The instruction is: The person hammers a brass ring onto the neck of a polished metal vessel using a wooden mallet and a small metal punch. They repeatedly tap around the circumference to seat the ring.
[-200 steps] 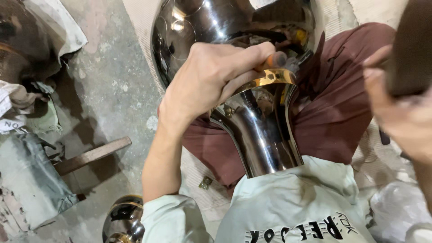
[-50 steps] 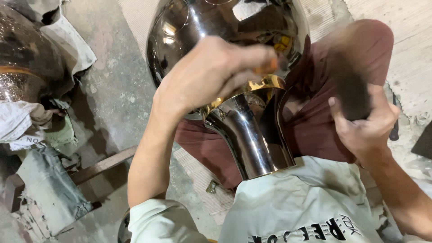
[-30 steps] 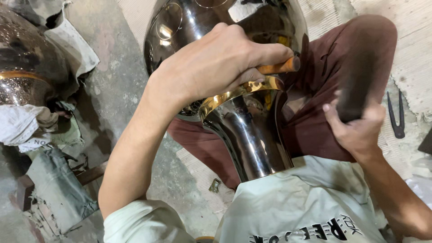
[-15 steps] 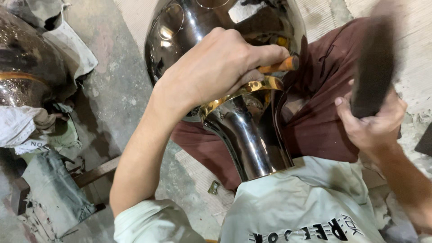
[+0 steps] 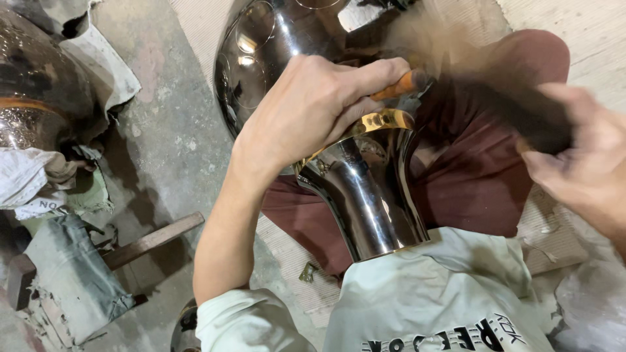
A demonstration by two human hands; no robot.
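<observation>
Polished steel vase (image 5: 365,195) resting across lap, flared neck against pale shirt (image 5: 430,293), round body pointing away over maroon trousers (image 5: 482,189). Brass band (image 5: 385,120) circling the narrow waist. Left hand (image 5: 313,107) laid over that waist, fingers pinched on an orange-handled tool (image 5: 394,86) with its tip at the band. Right hand (image 5: 587,166) just right of vase, clenched round a dark mallet (image 5: 508,107), blurred. Further left on concrete floor (image 5: 169,137): wooden handle (image 5: 153,240), rags (image 5: 39,189), second dark vessel (image 5: 32,85).

Pale green short-sleeved shirt (image 5: 424,293) with dark lettering, maroon trousers (image 5: 482,189), bare forearms.
</observation>
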